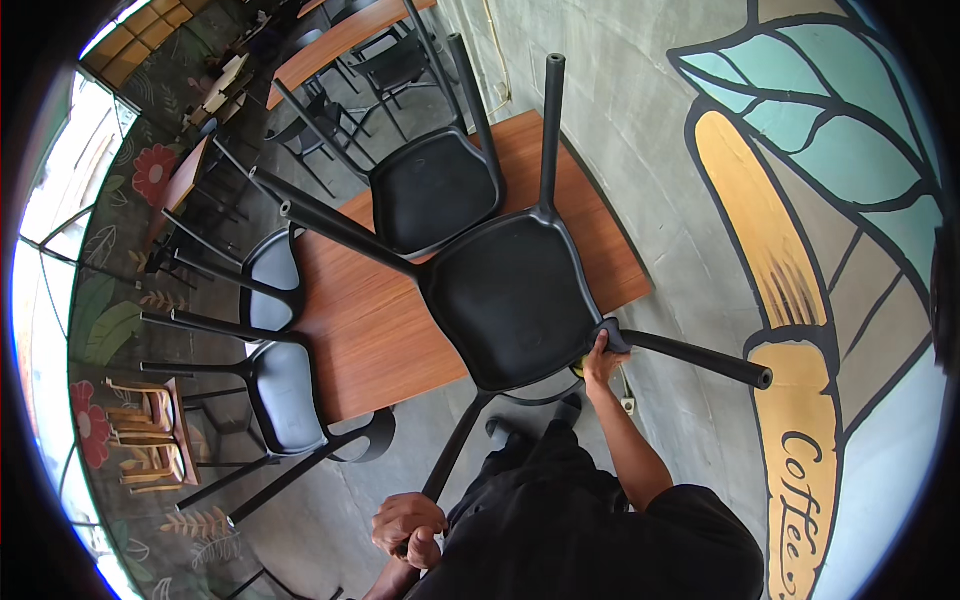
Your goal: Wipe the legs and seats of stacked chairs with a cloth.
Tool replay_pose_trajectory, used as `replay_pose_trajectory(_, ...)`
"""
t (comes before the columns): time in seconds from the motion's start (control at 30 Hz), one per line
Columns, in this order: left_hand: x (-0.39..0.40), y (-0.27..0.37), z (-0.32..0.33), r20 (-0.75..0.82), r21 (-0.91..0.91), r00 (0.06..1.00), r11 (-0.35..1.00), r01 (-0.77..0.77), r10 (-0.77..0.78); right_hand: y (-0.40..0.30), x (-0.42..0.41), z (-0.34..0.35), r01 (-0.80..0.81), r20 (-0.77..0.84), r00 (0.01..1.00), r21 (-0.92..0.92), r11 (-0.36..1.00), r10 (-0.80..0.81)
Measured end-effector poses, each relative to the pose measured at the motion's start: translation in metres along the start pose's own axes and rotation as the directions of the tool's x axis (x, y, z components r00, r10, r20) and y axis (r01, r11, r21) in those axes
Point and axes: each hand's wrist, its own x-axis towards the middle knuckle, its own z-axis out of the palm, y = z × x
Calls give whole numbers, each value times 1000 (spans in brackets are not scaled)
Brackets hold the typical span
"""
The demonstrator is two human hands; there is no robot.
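Observation:
A black plastic chair (517, 300) lies upside down on the near side of a brown wood-topped table (382, 330), its underside up and its legs spread. My left hand (411, 525) is closed around the end of the leg that points towards me. At the chair's right corner, my right hand (601, 361) presses a dark grey cloth (616, 335) against the base of another leg, with a bit of yellow showing under the hand. A second upturned black chair (435, 187) rests just beyond, its seat close to the first one.
Two more upturned black chairs (274, 277) (289, 397) hang at the table's left edge, legs sticking out left. A painted concrete wall (637, 187) runs close on the right, with a socket (628, 406) low down. Farther tables (352, 37) and chairs stand behind.

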Motion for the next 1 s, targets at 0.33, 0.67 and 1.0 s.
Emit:
replay_pose_trajectory(0.33,-10,12,8,-170,107,984,991,74,-55,41,-150,-3,-760,828,315,-73,645,465)
replay_pose_trajectory(0.67,8,52,-3,289,624,956,767,-149,-50,0,-210,-15,-864,856,-341,-448,228,389)
replay_pose_trajectory(1.0,23,70,-11,474,744,853,618,-256,-217,-192,-308,-202,-760,860,-507,-476,443,54)
